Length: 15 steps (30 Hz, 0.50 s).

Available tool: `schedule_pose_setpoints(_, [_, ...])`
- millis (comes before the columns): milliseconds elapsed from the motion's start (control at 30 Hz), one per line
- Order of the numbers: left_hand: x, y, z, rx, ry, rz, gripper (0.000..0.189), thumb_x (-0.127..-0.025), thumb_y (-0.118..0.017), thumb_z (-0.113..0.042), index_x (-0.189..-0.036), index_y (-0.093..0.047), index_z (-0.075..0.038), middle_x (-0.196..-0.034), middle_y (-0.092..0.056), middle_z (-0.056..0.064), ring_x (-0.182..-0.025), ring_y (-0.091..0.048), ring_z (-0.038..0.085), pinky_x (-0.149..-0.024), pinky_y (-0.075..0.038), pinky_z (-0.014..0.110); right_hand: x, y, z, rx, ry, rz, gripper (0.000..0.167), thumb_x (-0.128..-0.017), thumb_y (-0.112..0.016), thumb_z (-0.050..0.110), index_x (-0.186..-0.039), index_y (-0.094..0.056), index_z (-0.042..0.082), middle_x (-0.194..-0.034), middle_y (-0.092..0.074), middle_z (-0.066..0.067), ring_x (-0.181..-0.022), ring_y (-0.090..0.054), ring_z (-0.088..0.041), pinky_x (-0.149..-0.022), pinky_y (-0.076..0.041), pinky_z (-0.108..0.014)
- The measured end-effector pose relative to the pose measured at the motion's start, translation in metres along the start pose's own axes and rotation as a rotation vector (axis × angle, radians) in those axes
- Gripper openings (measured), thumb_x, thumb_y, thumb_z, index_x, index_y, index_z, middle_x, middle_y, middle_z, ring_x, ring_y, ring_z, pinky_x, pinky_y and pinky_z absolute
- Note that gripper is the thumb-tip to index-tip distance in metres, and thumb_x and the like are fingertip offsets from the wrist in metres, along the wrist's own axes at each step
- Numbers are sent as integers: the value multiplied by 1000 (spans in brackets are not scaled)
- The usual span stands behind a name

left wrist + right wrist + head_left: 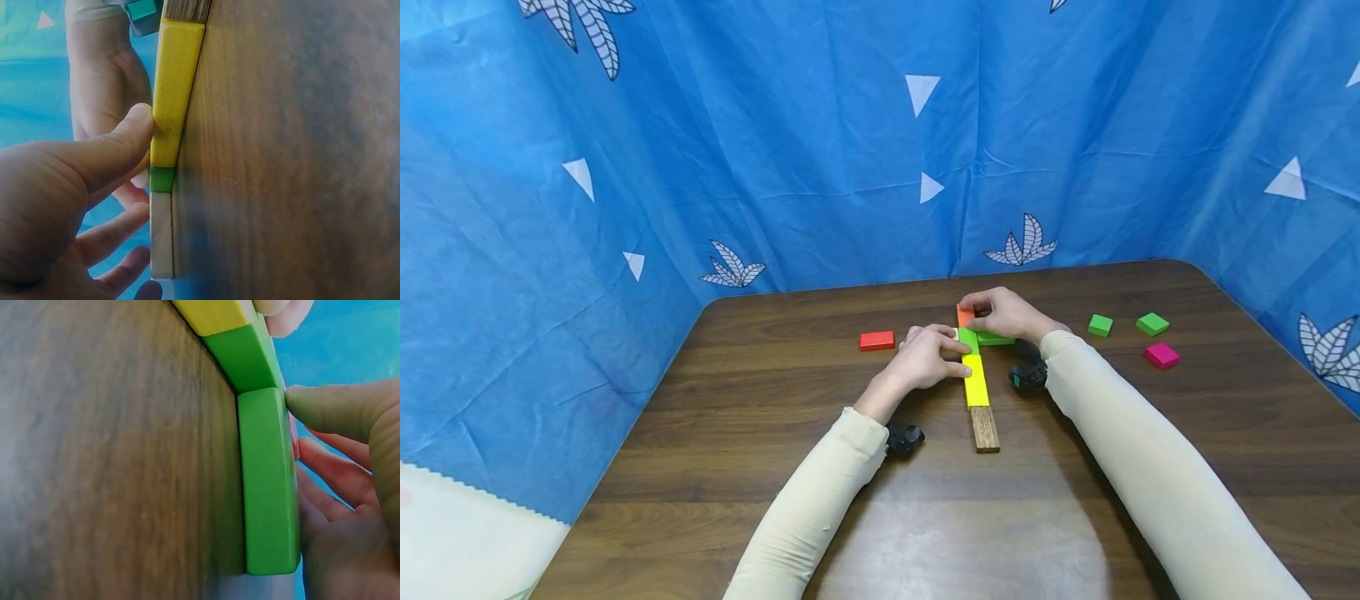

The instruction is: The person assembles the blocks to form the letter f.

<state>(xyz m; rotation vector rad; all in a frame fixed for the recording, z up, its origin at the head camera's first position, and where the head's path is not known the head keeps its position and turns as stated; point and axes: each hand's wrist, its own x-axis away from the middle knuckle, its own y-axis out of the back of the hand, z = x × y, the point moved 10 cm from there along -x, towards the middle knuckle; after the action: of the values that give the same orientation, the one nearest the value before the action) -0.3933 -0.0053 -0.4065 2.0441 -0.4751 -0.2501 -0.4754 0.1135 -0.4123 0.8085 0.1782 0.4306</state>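
A line of flat blocks lies on the table: a wood-grain block point(985, 429) nearest, then a yellow block point(976, 382), a green block point(969, 340) and an orange block point(965, 317) farthest. A longer green block point(997, 340) juts out to the right, and a white block point(161, 240) to the left, mostly covered by the left hand in the head view. My left hand point(922, 357) rests its thumb against the yellow block, its fingers lying extended by the green and white ones. With thumb and forefinger my right hand point(1011, 315) pinches the orange block.
Left of the line lies a red block point(877, 341). Two small green blocks point(1101, 325) and a pink block point(1162, 356) sit on the right side of the table. Blue patterned cloth point(850, 150) hangs behind the table's far edge.
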Motion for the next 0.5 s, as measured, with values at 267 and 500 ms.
schedule_pose_setpoints(267, [0,0,0,-9,-5,0,41,-89,-81,-37,-129,-74,-30,-152,-56,-2,-141,-40,29,-106,-39,50,14,8,6,32,38,-59,44,-96,-73,16,-138,-64,7,-139,-64,-20,-128,-59,-40,-110,-46,-59])
schedule_pose_setpoints(500, [0,1,-1,-22,-10,-2,41,-89,-81,-38,-129,-74,-31,-152,-57,-2,-140,-41,29,-104,-41,51,34,14,15,80,45,-110,41,-96,-73,16,-135,-66,7,-141,-62,-17,-129,-56,-38,-109,-46,-60])
